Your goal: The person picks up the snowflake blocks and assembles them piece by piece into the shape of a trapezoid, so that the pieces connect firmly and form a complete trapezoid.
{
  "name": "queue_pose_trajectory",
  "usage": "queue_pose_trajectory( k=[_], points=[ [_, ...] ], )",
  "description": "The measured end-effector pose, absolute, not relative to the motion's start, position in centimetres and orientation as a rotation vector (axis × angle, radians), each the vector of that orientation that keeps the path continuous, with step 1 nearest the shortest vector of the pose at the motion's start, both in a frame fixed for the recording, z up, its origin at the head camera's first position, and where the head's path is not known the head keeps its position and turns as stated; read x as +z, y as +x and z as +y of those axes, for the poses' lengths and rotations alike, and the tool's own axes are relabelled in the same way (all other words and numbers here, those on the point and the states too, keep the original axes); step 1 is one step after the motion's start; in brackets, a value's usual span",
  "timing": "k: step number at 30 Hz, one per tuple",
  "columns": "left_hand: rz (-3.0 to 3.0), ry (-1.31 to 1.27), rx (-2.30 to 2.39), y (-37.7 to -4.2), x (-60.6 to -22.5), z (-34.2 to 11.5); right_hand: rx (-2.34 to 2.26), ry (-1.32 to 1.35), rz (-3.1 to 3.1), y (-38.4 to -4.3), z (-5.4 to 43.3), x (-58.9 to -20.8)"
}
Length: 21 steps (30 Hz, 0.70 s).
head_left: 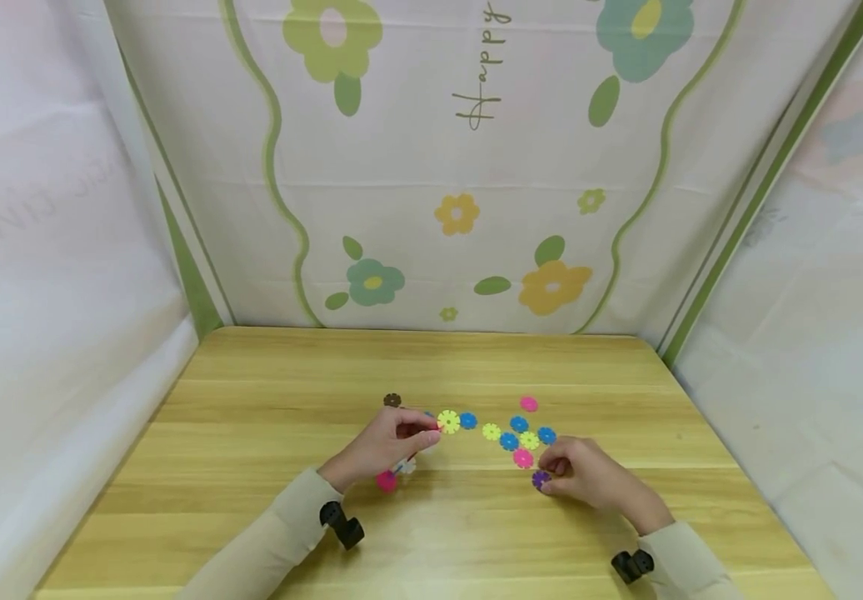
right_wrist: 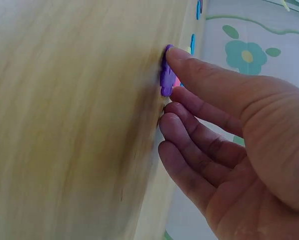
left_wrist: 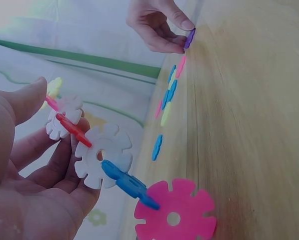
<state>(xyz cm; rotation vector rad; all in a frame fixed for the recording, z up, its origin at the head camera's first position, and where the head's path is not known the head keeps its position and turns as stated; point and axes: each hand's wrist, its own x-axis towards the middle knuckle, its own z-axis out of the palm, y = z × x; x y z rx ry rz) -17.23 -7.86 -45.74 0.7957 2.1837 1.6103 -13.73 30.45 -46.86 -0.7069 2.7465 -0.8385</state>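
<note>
My left hand grips a chain of slotted plastic snowflake discs, thumb and fingers pinching near its yellow end disc. In the left wrist view the chain runs toward the camera through a white disc, a red disc, another white disc and a blue disc to a pink disc. Each is slotted crosswise into its neighbour. Over at the right, my right hand pinches a purple disc between thumb and forefinger, low at the tabletop; its other fingers are loosely bent.
Loose discs lie on the wooden table: a pink disc and several blue and yellow ones beside the right hand. Another pink disc is farther back. A brown disc lies behind the left hand. Patterned cloth hangs behind the table.
</note>
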Motion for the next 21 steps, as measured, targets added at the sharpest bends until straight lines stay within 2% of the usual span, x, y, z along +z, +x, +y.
queue_pose_trajectory(
  k=[10,21],
  points=[
    [2.176,0.778,1.614,-17.2,-45.8,-8.0,-0.846,-0.691,2.666,-14.6,29.4,-45.8],
    [2.188,0.773,1.605,-17.2,-45.7,-8.2,-1.016,-0.868,2.643,-18.1,26.1,-41.2]
  ],
)
